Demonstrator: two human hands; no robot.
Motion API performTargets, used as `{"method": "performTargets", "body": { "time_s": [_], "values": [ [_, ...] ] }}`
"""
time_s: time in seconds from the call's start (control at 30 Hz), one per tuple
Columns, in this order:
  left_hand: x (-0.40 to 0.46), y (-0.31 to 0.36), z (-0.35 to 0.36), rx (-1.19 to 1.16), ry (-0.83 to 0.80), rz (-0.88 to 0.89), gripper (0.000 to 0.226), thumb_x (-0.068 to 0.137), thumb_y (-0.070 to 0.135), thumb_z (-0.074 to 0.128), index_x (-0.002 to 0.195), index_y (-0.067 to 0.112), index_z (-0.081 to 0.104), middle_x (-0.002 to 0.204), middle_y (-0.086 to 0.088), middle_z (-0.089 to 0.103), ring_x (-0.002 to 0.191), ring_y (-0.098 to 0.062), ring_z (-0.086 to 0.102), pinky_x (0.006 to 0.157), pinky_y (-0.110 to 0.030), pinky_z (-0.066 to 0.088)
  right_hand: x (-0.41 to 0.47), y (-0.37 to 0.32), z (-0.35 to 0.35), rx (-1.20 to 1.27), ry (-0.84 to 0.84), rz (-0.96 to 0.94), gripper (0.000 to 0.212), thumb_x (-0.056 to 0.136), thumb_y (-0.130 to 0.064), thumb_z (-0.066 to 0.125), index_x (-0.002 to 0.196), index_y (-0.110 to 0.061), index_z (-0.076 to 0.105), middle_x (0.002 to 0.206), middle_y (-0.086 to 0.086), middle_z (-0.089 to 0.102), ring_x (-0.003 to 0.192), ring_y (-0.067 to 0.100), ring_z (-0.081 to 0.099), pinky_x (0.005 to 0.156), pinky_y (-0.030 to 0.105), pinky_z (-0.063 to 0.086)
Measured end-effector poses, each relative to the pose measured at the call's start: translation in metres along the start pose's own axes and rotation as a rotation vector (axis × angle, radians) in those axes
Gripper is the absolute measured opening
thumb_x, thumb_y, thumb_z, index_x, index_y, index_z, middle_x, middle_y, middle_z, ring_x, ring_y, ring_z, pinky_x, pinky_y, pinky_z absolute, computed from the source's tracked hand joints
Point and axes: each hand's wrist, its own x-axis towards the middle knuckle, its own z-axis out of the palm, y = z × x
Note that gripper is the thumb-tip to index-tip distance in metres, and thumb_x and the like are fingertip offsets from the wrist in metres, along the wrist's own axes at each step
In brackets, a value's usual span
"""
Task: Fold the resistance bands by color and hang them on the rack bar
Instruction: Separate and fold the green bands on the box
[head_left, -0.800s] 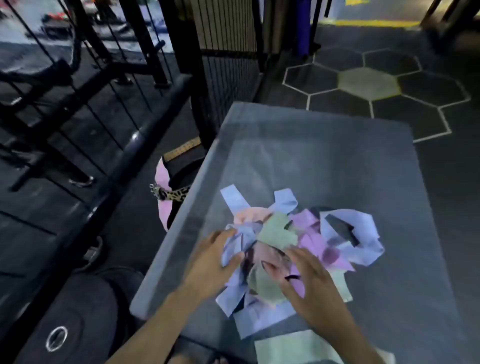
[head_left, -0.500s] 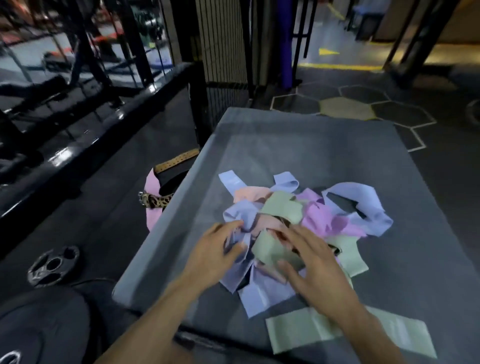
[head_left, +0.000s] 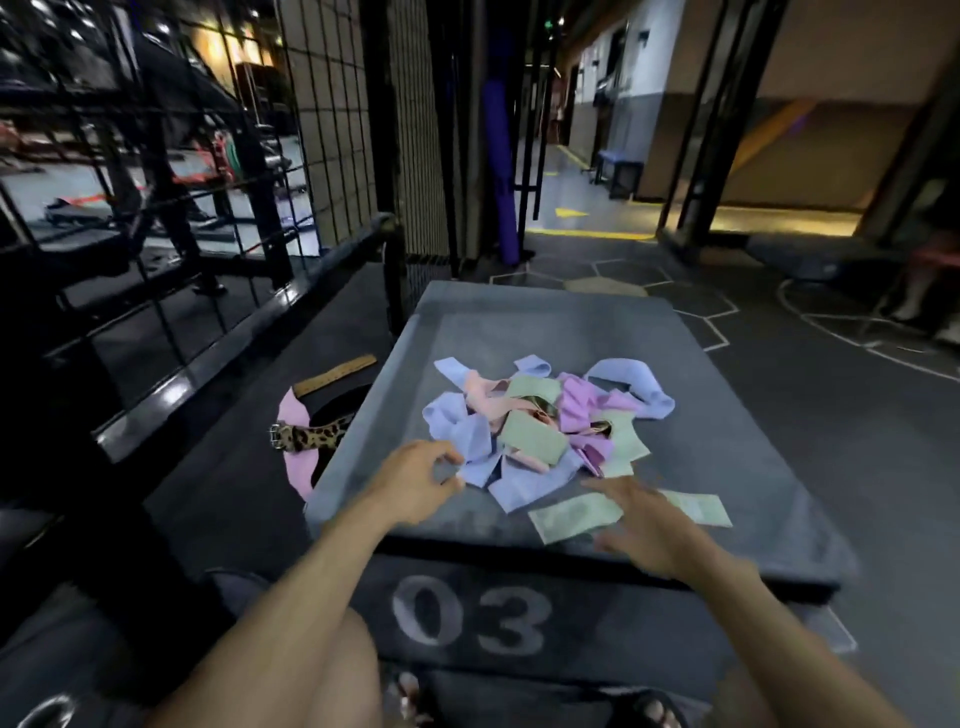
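Band pile sits mid-box, one flat band alone at box's near edge, belt on floor off box's left edge.

Band pile occupies the table centre; bare surface lies beyond and right. Black rail borders the left.

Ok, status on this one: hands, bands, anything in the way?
Left hand at pile's near edge, grip unclear; right hand open over flat green band. Bands still tangled on box. Nothing blocking.
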Motion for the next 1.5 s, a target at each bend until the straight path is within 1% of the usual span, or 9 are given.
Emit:
{"method": "performTargets", "body": {
  "time_s": [0.23, 0.33, 0.47, 0.67, 0.93, 1.03, 1.2, 1.37, 1.5],
  "values": [
    [0.064, -0.018, 0.021, 0.047, -0.080, -0.144, 0.046, 0.090, 0.036, 0.070, 0.132, 0.026, 0.057, 0.137, 0.000, 0.055, 0.119, -0.024, 0.057, 0.094, -0.033, 0.047, 0.069, 0.023, 0.027, -0.253, -0.199, -0.032, 0.076, 0.073, -0.059, 0.068, 0.142, -0.050, 0.038, 0.136, -0.012, 0.041, 0.123, 0.024, 0.045, 0.104, 0.044, 0.042],
    [0.104, -0.024, 0.026, 0.126, -0.107, -0.226, 0.065, 0.085, 0.038, 0.071, 0.144, 0.033, 0.043, 0.148, -0.001, 0.040, 0.131, -0.033, 0.043, 0.102, -0.041, 0.044, 0.100, 0.026, 0.013, -0.275, -0.203, -0.071, 0.051, 0.072, -0.059, 0.058, 0.121, -0.044, 0.055, 0.117, -0.013, 0.056, 0.110, 0.020, 0.056, 0.089, 0.037, 0.047],
    [0.145, -0.030, 0.039, 0.291, -0.207, -0.232, 0.072, 0.081, 0.045, 0.068, 0.145, 0.045, 0.035, 0.145, 0.001, 0.039, 0.132, -0.037, 0.035, 0.103, -0.047, 0.041, 0.133, 0.013, -0.004, -0.210, 0.077, -0.048, 0.013, 0.084, -0.031, 0.057, 0.096, -0.029, 0.062, 0.098, -0.011, 0.067, 0.097, 0.019, 0.063, 0.066, 0.031, 0.041],
    [0.181, -0.061, 0.056, 0.237, -0.012, -0.051, 0.024, 0.070, 0.051, 0.065, 0.093, 0.043, 0.061, 0.094, 0.010, 0.048, 0.085, -0.024, 0.054, 0.074, -0.037, 0.052, 0.180, 0.024, 0.001, 0.045, 0.526, -0.030, 0.042, 0.080, -0.011, 0.059, 0.120, -0.022, 0.064, 0.116, 0.001, 0.064, 0.108, 0.029, 0.053, 0.077, 0.033, 0.042],
    [0.183, -0.040, 0.074, -0.032, 0.119, 0.006, 0.014, 0.090, 0.027, 0.063, 0.096, 0.032, 0.074, 0.096, 0.025, 0.063, 0.089, -0.015, 0.063, 0.069, -0.030, 0.049, 0.189, 0.010, 0.027, -0.137, 0.013, -0.144, 0.085, 0.069, -0.064, 0.039, 0.150, -0.045, 0.029, 0.154, -0.010, 0.033, 0.143, 0.025, 0.028, 0.113, 0.050, 0.033],
    [0.175, -0.022, 0.080, -0.250, 0.054, 0.024, 0.007, 0.089, 0.031, 0.068, 0.088, 0.038, 0.071, 0.086, 0.014, 0.071, 0.078, -0.016, 0.064, 0.063, -0.030, 0.046, 0.185, 0.019, 0.023, -0.111, 0.054, -0.127, 0.062, 0.070, -0.048, 0.056, 0.131, -0.045, 0.050, 0.119, -0.010, 0.061, 0.117, 0.019, 0.052, 0.094, 0.042, 0.048],
    [0.169, 0.014, 0.092, -0.580, -0.006, 0.036, 0.012, 0.087, 0.022, 0.076, 0.086, 0.032, 0.070, 0.093, 0.004, 0.076, 0.080, -0.014, 0.069, 0.076, -0.032, 0.055, 0.158, 0.021, 0.001, -0.055, 0.284, -0.003, 0.034, 0.067, -0.014, 0.051, 0.092, -0.030, 0.067, 0.073, -0.010, 0.061, 0.072, 0.023, 0.058, 0.055, 0.033, 0.044],
    [0.170, 0.043, 0.100, -0.677, -0.035, 0.116, 0.015, 0.089, 0.015, 0.073, 0.087, 0.028, 0.067, 0.091, 0.009, 0.069, 0.081, -0.005, 0.057, 0.075, -0.022, 0.045, 0.136, 0.034, -0.030, 0.035, 0.518, 0.124, 0.066, 0.069, 0.004, 0.052, 0.120, -0.036, 0.064, 0.094, -0.001, 0.066, 0.074, 0.032, 0.054, 0.056, 0.035, 0.046],
    [0.168, 0.020, 0.088, -0.282, -0.064, 0.141, 0.022, 0.085, 0.023, 0.073, 0.104, 0.027, 0.063, 0.088, 0.015, 0.056, 0.084, -0.015, 0.052, 0.069, -0.019, 0.039, 0.125, 0.036, -0.039, 0.160, 0.399, 0.164, 0.067, 0.083, -0.002, 0.055, 0.139, -0.038, 0.046, 0.091, -0.001, 0.060, 0.074, 0.032, 0.047, 0.055, 0.032, 0.036]
  ]
}}
